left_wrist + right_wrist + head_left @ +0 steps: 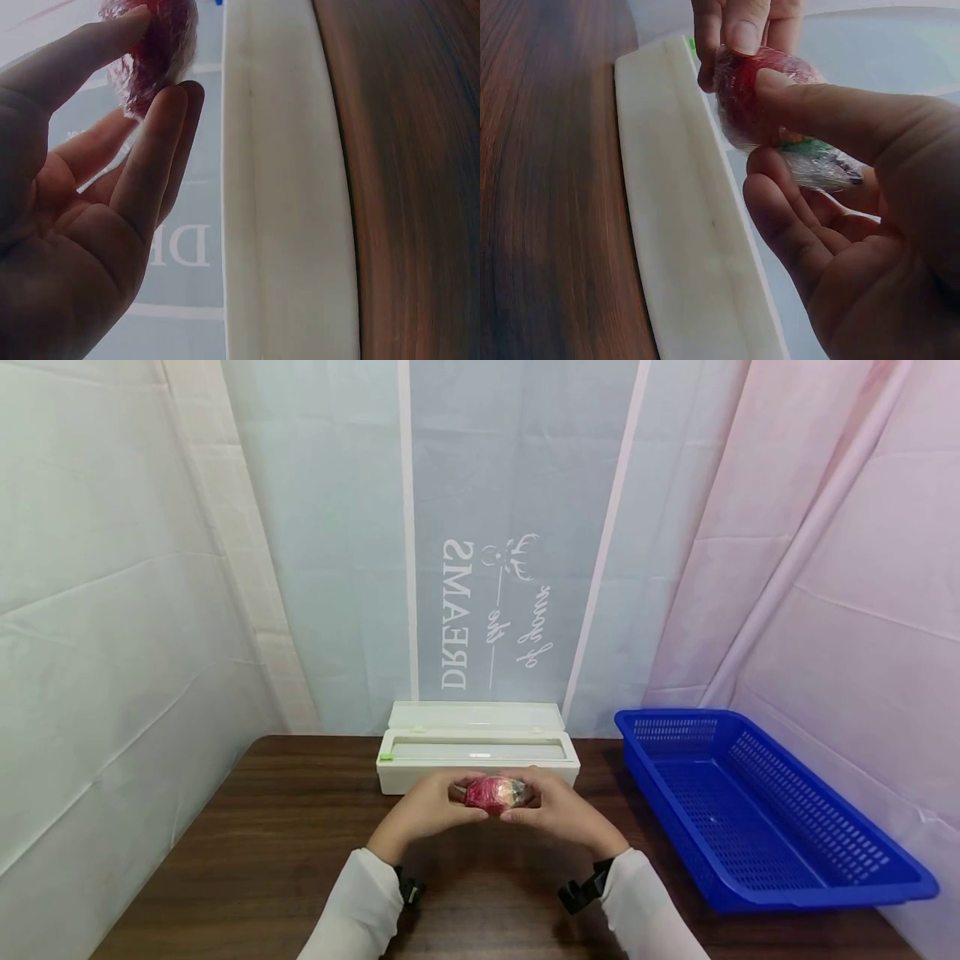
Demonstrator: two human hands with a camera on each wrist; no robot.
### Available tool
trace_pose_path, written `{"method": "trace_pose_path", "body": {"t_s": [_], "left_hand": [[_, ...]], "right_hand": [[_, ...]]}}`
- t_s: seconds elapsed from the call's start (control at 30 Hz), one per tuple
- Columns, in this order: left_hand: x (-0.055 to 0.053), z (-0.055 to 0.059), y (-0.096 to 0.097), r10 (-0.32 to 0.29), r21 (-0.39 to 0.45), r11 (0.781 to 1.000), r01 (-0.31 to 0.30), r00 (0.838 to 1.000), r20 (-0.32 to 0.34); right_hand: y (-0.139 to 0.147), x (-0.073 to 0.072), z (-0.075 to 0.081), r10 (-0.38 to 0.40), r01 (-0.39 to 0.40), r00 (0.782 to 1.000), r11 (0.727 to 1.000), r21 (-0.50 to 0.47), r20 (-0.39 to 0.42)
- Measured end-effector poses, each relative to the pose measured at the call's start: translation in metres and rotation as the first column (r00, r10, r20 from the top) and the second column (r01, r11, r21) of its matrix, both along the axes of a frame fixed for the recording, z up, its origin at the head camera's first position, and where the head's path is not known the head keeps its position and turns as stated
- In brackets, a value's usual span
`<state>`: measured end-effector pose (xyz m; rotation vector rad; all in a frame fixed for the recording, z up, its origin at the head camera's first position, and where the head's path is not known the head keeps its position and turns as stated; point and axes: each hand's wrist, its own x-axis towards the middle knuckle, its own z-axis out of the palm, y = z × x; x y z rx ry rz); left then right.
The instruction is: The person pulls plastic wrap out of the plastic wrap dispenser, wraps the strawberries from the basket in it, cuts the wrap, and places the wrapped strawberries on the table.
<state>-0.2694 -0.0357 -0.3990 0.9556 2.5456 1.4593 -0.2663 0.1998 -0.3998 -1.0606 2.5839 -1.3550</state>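
Note:
Held between both hands is a small roundish bundle (pixel 491 794) in crinkled clear film, mostly red with a pale yellow and green end. My left hand (pixel 429 810) pinches its red end between thumb and fingers. On the opposite side, my right hand (pixel 561 810) grips it with the thumb in front and fingers curled behind. The right wrist view shows the film-covered bundle (pixel 739 97) close up, its green and dark end towards my right palm. Just behind the hands sits a white cling film dispenser (pixel 408 780), its lid (pixel 476 716) raised.
A blue perforated plastic basket (pixel 667 827) stands on the right of the dark wooden table (pixel 300 827). On the dispenser's left edge is a small green piece (pixel 386 757). Printed cloth (pixel 517 460) hangs behind the table, with pale cloth along both sides.

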Motion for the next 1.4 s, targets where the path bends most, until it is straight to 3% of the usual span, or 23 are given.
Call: {"method": "trace_pose_path", "body": {"t_s": [0.27, 0.43, 0.57, 0.97, 1.4], "left_hand": [[-0.004, -0.006, -0.005, 0.012, -0.068, 0.998, -0.016, 0.999, -0.053], [-0.008, -0.015, -0.005, -0.017, -0.087, 0.996, 0.011, 0.998, -0.068], [-0.008, -0.020, -0.005, -0.031, -0.134, 0.991, 0.026, 0.999, -0.038], [-0.004, -0.027, -0.006, 0.012, -0.326, 0.945, -0.012, 1.000, -0.002], [-0.004, -0.036, -0.004, 0.061, -0.324, 0.944, -0.063, 0.998, -0.016]], "right_hand": [[0.002, -0.002, -0.007, -0.004, 0.008, 0.998, 0.998, 0.058, -0.065], [0.001, -0.003, -0.013, 0.025, -0.024, 0.999, 0.999, 0.046, -0.029], [-0.002, -0.004, -0.019, 0.039, -0.038, 0.999, 0.995, 0.089, -0.009], [-0.007, -0.002, -0.036, -0.002, 0.009, 1.000, 0.966, 0.257, -0.028], [-0.010, -0.002, -0.040, -0.019, 0.031, 0.999, 0.955, 0.294, -0.045]]}}
